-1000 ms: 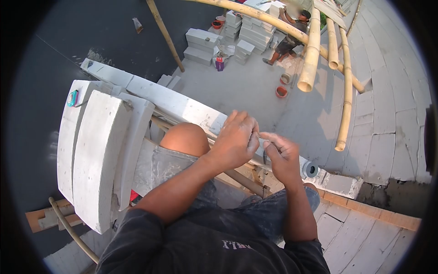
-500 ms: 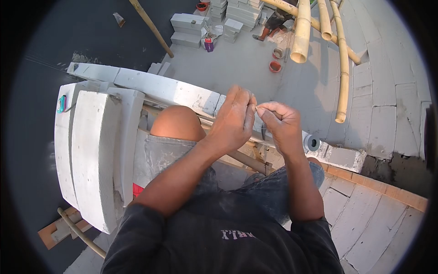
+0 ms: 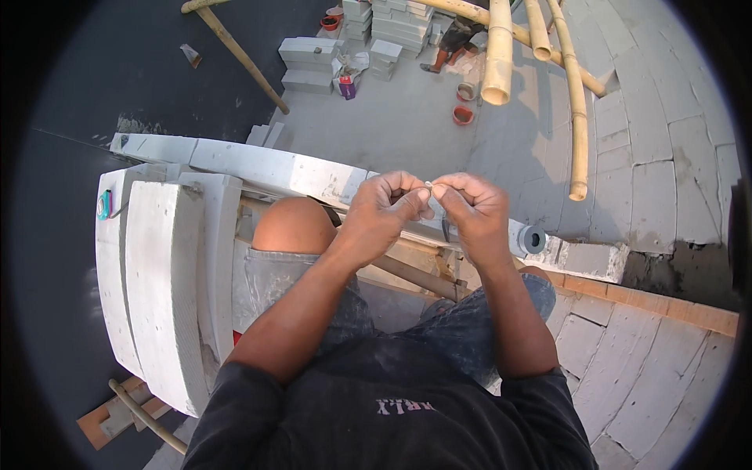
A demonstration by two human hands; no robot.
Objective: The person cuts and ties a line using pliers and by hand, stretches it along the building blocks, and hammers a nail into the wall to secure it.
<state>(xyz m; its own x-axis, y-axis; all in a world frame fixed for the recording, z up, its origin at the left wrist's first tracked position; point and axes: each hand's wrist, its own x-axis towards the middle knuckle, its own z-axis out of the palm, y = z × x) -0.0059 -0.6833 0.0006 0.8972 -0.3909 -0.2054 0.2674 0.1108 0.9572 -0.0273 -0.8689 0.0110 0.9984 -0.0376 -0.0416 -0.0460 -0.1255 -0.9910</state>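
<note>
My left hand [image 3: 381,210] and my right hand [image 3: 476,213] meet in front of my knees, thumbs and forefingers pinched together. A tiny pale loop [image 3: 428,184] shows between their fingertips; it is too small to tell what it is. Just beyond and below the hands runs a row of white blocks [image 3: 258,163], partly hidden by them. A grey pipe [image 3: 533,240] with an open end lies to the right of my right hand.
Tall white blocks [image 3: 163,274] stand at my left, with a teal tape measure [image 3: 104,204] on one. Bamboo poles [image 3: 498,63] hang over the far right. Below are stacked blocks [image 3: 307,59], red buckets [image 3: 462,116] and another person's leg [image 3: 440,59].
My left hand has turned and dropped slightly, so its thumb and fingers now show in a pinch facing my right hand. The view has shifted a little.
</note>
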